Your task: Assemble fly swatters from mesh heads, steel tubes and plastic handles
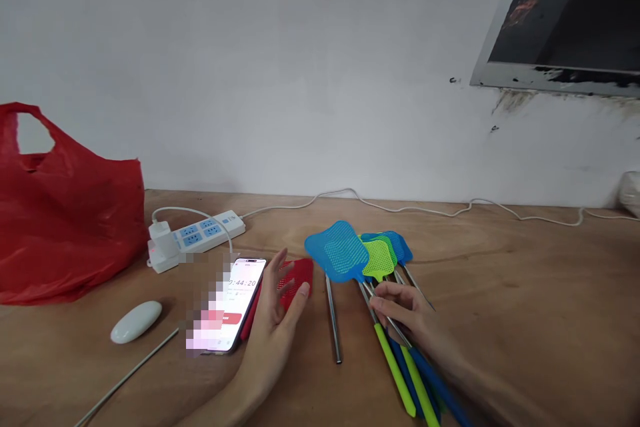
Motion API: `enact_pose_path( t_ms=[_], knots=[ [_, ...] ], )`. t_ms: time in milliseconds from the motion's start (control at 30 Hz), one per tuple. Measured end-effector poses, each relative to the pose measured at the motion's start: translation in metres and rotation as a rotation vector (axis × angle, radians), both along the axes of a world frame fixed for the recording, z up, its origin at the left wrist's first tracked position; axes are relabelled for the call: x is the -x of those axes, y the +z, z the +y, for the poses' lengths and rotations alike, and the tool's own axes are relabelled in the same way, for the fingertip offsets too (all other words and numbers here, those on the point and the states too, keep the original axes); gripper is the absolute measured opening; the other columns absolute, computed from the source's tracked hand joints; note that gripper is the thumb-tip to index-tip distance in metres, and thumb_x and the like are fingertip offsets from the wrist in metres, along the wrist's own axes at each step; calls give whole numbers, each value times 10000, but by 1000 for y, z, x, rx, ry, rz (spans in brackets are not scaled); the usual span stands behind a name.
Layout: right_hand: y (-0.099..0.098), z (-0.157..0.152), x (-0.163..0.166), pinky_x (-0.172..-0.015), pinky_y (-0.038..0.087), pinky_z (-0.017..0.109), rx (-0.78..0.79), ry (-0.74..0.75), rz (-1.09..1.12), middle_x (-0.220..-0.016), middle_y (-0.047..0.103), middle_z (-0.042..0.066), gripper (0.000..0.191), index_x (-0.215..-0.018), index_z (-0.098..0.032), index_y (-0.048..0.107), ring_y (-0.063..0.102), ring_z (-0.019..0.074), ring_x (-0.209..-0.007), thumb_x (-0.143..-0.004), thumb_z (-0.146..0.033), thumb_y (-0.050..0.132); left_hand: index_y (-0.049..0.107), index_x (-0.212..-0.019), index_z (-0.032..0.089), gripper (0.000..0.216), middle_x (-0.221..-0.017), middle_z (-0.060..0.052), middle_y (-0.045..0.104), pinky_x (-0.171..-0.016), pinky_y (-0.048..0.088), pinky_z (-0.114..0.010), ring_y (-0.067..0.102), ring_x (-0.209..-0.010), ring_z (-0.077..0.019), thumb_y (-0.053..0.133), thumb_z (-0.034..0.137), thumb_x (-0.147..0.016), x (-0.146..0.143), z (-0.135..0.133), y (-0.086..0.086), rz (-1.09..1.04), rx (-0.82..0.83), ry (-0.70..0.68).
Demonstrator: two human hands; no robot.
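Note:
My left hand [277, 320] is held open with fingers stretched out, resting over a red fly swatter head [299, 275] beside a phone [241, 300] showing a timer. My right hand [407, 313] lies with its fingers curled on the metal rods of a bunch of fly swatters [360, 255], whose blue and green heads fan out beyond it. Their green and blue handles [405, 380] run under my right wrist toward me. A separate metal rod [333, 320] lies between my hands.
A red plastic bag [65, 213] stands at the left. A white power strip [193, 235] with a charger and cable sits near the wall. A white oval object [136, 321] and another thin rod [125, 380] lie at front left on the wooden table [525, 280].

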State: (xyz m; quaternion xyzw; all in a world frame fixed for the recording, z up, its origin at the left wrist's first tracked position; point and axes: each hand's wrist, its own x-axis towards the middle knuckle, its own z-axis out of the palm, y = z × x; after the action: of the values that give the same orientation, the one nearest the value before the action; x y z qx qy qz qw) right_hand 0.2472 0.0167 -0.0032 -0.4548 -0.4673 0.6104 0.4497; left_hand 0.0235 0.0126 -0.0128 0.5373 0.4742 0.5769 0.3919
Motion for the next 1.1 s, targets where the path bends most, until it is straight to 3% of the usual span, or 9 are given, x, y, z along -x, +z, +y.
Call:
enact_pose_path(
  t_ms=[133,267,367,467,667,800,967,1100],
  knots=[
    [1,1,1,-324,226,144,74,-98,180,-628,642,-39,351,-838,-188,691,413,22,-361,-677,-446,866,510,-1252,269,401,-1348,-72,550,-1025,433,-389,500,-1287,-268,548,500,-927,5,1,2,82,22,29],
    [3,0,2,-422,431,142,127,-100,320,-715,713,26,333,-832,-173,704,627,94,-531,-713,-447,850,580,-1019,241,263,-1071,-36,642,-911,447,-339,585,-1072,-244,508,485,-952,4,-2,8,190,66,-107],
    [2,-1,2,-491,510,186,158,-112,396,-730,740,65,367,-842,-168,711,679,145,-598,-735,-503,815,582,-820,219,373,-813,-6,617,-757,444,-296,579,-834,-212,436,527,-973,1,-8,13,331,126,-266],
    [0,-1,2,-496,519,198,134,-152,417,-756,763,79,336,-815,-181,700,689,155,-597,-735,-483,823,563,-689,201,482,-678,11,555,-642,396,-263,520,-692,-176,418,567,-968,-3,-14,17,428,152,-376],
    [-1,-1,4,-525,512,177,35,-163,331,-877,762,72,302,-810,-160,726,671,121,-634,-710,-410,863,594,-700,186,363,-581,51,451,-542,319,-234,441,-568,-130,529,472,-913,-5,-18,13,502,180,-516],
    [-2,-2,5,-575,510,199,32,-185,315,-770,700,19,314,-766,-169,721,619,121,-666,-626,-368,920,572,-749,190,250,-629,53,492,-585,367,-226,492,-598,-127,549,396,-889,-3,-17,9,491,191,-508],
    [-4,-7,8,-491,377,200,10,-167,263,-595,538,-41,351,-678,-187,636,417,92,-559,-627,-396,913,527,-746,204,424,-483,104,368,-403,243,-198,365,-384,-84,486,584,-929,-5,-17,9,397,282,-640],
    [-1,-10,12,-498,304,222,-19,-202,232,-552,424,-64,467,-586,-200,518,294,89,-540,-610,-459,906,467,-708,215,470,-424,111,338,-377,206,-190,339,-350,-75,498,631,-926,-6,-19,10,360,273,-685]
  ],
)
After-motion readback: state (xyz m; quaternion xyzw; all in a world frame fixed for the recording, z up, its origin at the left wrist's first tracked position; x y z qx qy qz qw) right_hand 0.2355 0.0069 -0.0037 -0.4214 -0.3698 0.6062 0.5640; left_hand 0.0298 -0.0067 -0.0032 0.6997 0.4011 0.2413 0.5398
